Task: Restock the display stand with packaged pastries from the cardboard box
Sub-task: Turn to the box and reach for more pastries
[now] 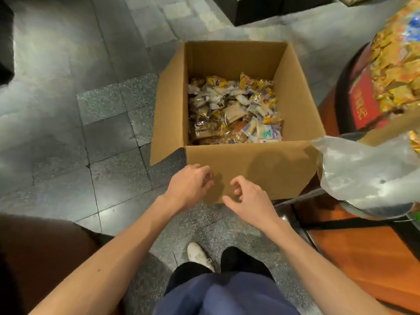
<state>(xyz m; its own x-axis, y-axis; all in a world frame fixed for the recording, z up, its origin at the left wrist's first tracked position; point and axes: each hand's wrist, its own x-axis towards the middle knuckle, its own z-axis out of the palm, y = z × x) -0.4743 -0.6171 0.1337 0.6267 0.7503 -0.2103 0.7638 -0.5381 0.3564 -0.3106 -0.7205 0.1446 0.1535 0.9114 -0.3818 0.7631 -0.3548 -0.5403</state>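
Grey stone tiles (pixel 68 110) carry the cardboard box (pixel 250 160), which stands open on the floor directly ahead of us with its flaps turned outward. The display stand (pixel 341 87) rises just to the right of the box on a wooden base (pixel 363 258) and already holds a heap of wrapped goods. A clear plastic bag (pixel 363 169) hangs at the stand's near edge, beside the box's right corner. The packaged pastries (pixel 234 110) lie in a loose layer on the box bottom, well below the rim. Our left hand (pixel 188 185) and right hand (pixel 250 201) hover side by side in front of the near wall. They are apart from each other, with fingers loosely curled and holding nothing.

We judge the step in hand to be the reach for a load. The next move calls for both hands to pass over the near wall, go down to the bottom, gather packets and carry them right to the stand. The tall walls will likely limit the reach. The plastic bag overhangs the path to the stand and may snag.
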